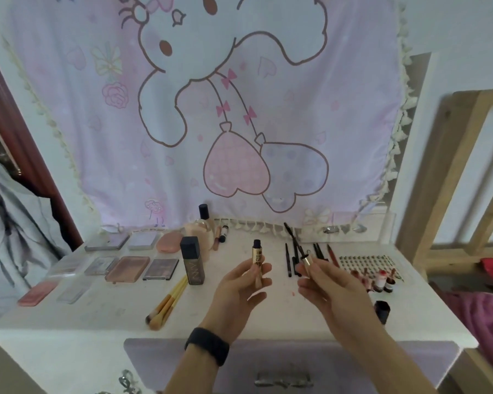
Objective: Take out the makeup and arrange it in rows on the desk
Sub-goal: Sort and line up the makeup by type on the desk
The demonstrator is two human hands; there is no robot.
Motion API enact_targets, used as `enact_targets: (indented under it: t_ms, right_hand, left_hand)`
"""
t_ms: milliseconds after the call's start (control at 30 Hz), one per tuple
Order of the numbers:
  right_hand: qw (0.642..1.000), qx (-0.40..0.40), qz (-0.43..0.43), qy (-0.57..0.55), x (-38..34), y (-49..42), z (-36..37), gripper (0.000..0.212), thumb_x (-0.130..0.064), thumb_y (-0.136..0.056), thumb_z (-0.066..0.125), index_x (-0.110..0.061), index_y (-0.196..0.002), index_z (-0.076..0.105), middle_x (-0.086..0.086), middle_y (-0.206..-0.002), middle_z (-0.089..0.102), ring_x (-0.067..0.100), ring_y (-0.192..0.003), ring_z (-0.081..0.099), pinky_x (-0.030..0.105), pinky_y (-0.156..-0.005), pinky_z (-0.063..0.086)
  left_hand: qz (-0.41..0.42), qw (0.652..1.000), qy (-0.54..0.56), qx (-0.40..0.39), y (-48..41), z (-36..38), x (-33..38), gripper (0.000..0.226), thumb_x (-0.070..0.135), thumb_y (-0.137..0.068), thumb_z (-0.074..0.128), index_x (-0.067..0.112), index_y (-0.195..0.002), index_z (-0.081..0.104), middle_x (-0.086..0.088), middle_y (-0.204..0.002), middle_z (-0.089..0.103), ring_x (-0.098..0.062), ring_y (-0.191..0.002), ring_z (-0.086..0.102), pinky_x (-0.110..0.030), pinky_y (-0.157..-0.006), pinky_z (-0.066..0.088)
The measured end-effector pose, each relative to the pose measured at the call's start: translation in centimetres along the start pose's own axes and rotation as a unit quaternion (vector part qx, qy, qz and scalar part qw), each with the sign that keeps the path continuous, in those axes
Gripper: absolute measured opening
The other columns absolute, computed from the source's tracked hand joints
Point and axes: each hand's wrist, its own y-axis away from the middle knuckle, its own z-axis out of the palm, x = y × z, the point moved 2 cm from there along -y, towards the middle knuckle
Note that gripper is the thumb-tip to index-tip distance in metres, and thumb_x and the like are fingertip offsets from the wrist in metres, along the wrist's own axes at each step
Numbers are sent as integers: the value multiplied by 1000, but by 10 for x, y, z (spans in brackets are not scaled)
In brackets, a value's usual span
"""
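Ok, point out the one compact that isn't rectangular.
The coral-pink compact at the right end of the back row: its outline is rounded, the others are rectangular.

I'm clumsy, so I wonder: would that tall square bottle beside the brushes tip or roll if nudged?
The bottle stands upright, tall and narrow, so a push near its top would probably topple it. Its flat sides suggest it would not roll afterwards. It may be glass, so perhaps fragile.

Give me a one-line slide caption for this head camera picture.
Left hand holds a gold mascara tube, right hand its wand, over a white desk of laid-out palettes, brushes and pencils.
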Motion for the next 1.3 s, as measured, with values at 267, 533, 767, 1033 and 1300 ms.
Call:
enact_targets:
  t_ms: [267,533,767,1033,1300]
  right_hand:
    - [974,44,-45,215,51,-11,-7,12,-19,-105,47,-15,-112,56,-8,-95,77,16,-80,73,28,-66,58]
    - [949,85,-88,292,71,-23,-11,5,-31,-102,51,-27,-106,51,-16,-96,75,3,-76,69,30,-72,56]
    - [956,77,-89,268,72,-31,-15,6,-30,-101,51,-26,-105,52,-13,-95,75,6,-76,70,24,-65,57]
    - [952,71,-119,273,80,-32,-17,16,-39,-97,50,-28,-107,52,-23,-99,72,9,-75,71,25,-65,58]
    - [953,67,-131,266,83,-31,-21,12,-34,-98,53,-28,-108,53,-17,-98,75,8,-76,71,23,-67,58]
  left_hand:
    - [-13,968,-227,109,-33,-21,-11,28,24,-92,69,16,-118,62,0,-104,72,-19,-95,68,-26,-75,55]
    - [-27,909,-390,148,-92,-12,-22,21,34,-84,76,26,-99,65,4,-95,70,-10,-81,68,-23,-70,57]
    - [-52,889,-436,132,-133,3,-27,24,41,-79,80,21,-90,73,1,-82,74,-13,-77,71,-30,-80,60]
    - [-60,889,-443,97,-145,13,-28,28,40,-76,84,15,-86,76,0,-73,75,-10,-60,68,-16,-53,55]
    - [-54,889,-445,92,-146,10,-31,34,50,-81,76,16,-84,75,-1,-75,75,-17,-70,73,-28,-71,61]
